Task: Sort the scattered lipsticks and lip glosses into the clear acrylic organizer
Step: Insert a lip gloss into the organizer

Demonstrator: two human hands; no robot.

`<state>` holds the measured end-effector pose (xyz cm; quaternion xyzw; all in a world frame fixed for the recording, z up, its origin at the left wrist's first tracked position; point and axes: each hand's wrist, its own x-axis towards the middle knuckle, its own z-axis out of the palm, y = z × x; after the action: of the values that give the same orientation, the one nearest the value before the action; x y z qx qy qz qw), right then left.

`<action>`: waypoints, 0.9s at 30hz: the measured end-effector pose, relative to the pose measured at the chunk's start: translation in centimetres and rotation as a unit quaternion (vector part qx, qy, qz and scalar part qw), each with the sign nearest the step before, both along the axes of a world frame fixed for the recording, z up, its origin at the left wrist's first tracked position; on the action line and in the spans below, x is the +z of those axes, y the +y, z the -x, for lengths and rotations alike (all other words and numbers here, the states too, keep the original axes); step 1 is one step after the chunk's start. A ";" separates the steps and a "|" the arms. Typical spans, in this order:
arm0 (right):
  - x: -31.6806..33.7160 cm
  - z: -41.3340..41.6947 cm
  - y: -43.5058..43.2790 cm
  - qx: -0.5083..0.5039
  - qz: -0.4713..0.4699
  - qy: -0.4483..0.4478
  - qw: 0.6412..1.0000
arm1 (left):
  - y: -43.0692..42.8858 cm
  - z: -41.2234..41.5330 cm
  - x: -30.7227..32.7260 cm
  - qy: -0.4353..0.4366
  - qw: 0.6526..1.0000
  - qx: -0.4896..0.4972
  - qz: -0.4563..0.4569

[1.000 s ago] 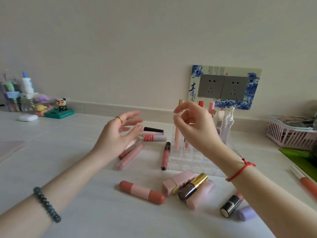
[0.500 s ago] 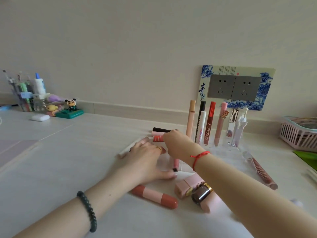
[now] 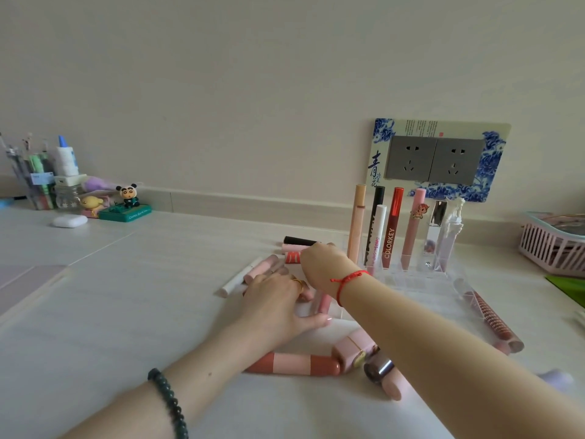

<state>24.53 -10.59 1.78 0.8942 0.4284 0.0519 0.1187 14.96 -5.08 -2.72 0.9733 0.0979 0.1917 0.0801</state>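
The clear acrylic organizer (image 3: pixel 411 282) stands near the wall with several tubes upright in its back row, among them a red gloss (image 3: pixel 392 229). Loose tubes lie left and in front of it: a black tube (image 3: pixel 299 240), a red-striped tube (image 3: pixel 290 257), a white stick (image 3: pixel 237 280), a coral-and-pink tube (image 3: pixel 294 364), a pink square lipstick (image 3: pixel 349 350) and a brown ridged tube (image 3: pixel 489 318). My left hand (image 3: pixel 278 299) lies flat over some pink tubes. My right hand (image 3: pixel 326 266) reaches over it onto the red-striped tube, its fingertips hidden.
A pink slatted basket (image 3: pixel 550 245) and a green sheet (image 3: pixel 566 286) sit at the right edge. A pen holder (image 3: pixel 34 182), small figurines (image 3: pixel 128 196) and a white earbud case (image 3: pixel 69 221) stand at the far left. A wall socket (image 3: pixel 433 160) is behind the organizer.
Both hands came down from the air to the table. My right hand left the organizer and crossed left to the tubes; my left hand flattened onto the pink tubes.
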 end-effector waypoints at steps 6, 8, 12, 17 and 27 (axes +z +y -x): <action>1.8 0.1 -1.0 0.011 -0.159 0.061 0.985 | 0.6 0.3 0.0 0.022 1.000 0.012 0.005; 2.4 0.2 -1.8 0.041 -0.254 0.063 0.964 | 0.6 0.3 0.1 0.017 1.000 0.013 0.003; 3.8 0.7 -4.2 0.113 -0.461 0.133 0.870 | 0.3 0.6 0.6 -0.070 0.993 -0.021 0.092; 5.5 1.0 -8.1 0.169 -0.605 0.259 0.734 | -0.7 0.6 2.0 -0.164 0.954 -0.091 0.233; 6.1 -0.5 -12.9 0.148 -0.642 0.387 0.645 | -3.0 -2.7 4.3 -0.149 0.902 -0.203 0.352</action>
<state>25.05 -23.46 7.87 0.6100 0.4218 -0.0202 -0.6705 17.66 -8.13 1.53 0.8406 -0.0536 0.2677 0.4678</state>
